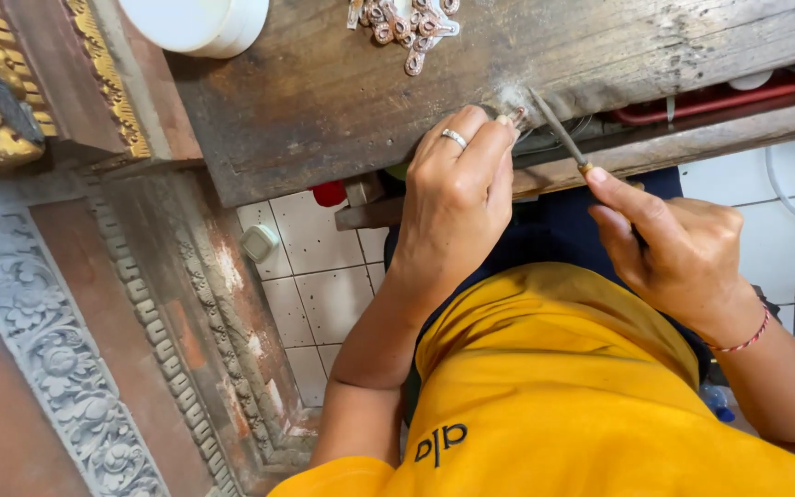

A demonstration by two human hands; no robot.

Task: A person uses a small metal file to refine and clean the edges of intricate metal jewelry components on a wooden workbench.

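Right, I'm looking down from the head camera at both hands working on the edge of a worn wooden bench. My left hand, a silver ring on one finger, is curled tight, fingertips pinching a tiny metal piece against the bench edge; it's too small for me to say just what it is. My right hand is closed around the handle of a thin file, thumb laid along it, and the file's tip sits right at that pinched piece. A red thread bracelet circles the right wrist. Further up the bench lies a cluster of small silver-coloured links, well apart from the hands, and a white round container near the top. Carved ornamental panels run down the left side over the tiled floor.
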